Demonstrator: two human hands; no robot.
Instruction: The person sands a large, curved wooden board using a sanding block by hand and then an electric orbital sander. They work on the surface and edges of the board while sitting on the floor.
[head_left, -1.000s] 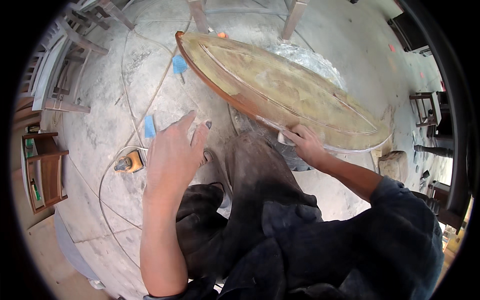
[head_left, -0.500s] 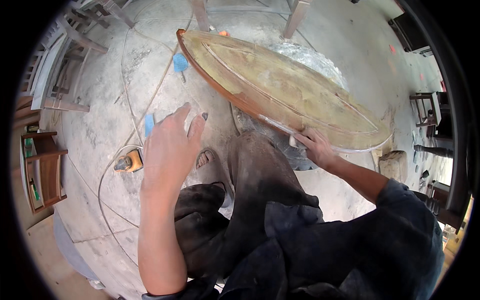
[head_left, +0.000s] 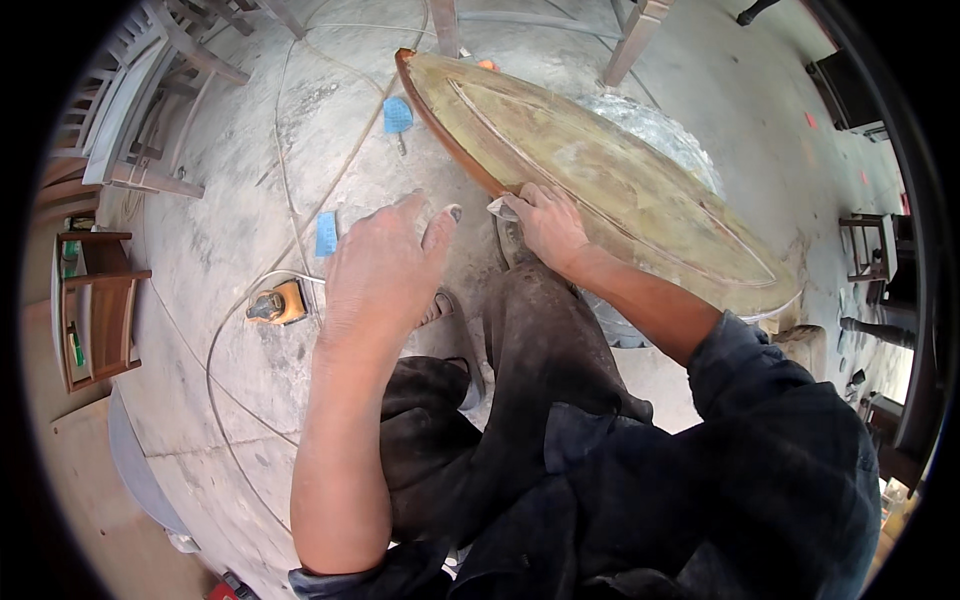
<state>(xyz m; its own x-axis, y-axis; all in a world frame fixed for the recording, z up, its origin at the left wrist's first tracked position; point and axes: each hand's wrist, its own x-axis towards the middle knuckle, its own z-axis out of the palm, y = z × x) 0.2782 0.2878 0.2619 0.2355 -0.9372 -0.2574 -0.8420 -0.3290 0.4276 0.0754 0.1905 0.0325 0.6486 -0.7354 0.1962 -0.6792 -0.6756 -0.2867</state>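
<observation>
A long, pointed oval wooden panel lies in front of me, yellowish on top with a groove following its outline and a reddish-brown edge. My right hand rests at its near edge, fingers closed on a small pale folded piece that looks like sandpaper. This piece touches the rim; part of it is hidden under the fingers. My left hand is held above the floor to the left of the panel, empty, with thumb and fingers apart. Beneath the panel shows part of a dark round support, like a tyre.
An orange power tool sits on the floor at left, with cords running around it. Two blue pieces, one nearer and one farther, lie beyond it. Wooden furniture legs stand behind the panel; a block is at right.
My right hand has slid along the panel's near edge, leftward and away from me, with the pale piece. The left hand stays raised and open. The whole view has shifted slightly.
</observation>
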